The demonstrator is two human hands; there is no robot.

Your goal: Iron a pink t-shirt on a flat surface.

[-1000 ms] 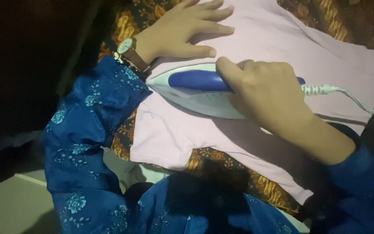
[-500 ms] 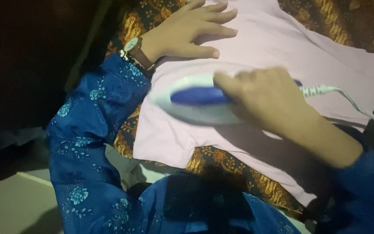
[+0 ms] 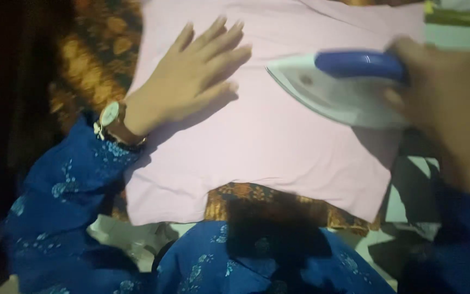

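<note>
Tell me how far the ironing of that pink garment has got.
Done: the pale pink cotton garment lies mostly flat on the brown patterned cloth. In hand: the left hand presses it flat; the right hand grips the white iron with the blue handle. Left: cannot tell which parts remain unpressed.

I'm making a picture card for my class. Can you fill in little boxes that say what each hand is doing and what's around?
Left hand: left hand lies flat, fingers spread, on the pink garment
Right hand: right hand closed around the blue handle of the iron
Iron: white body, sitting on the garment, blurred
Wrist: brown-strapped watch
Underneath: brown patterned cloth
Sleeves: blue floral sleeve
</note>
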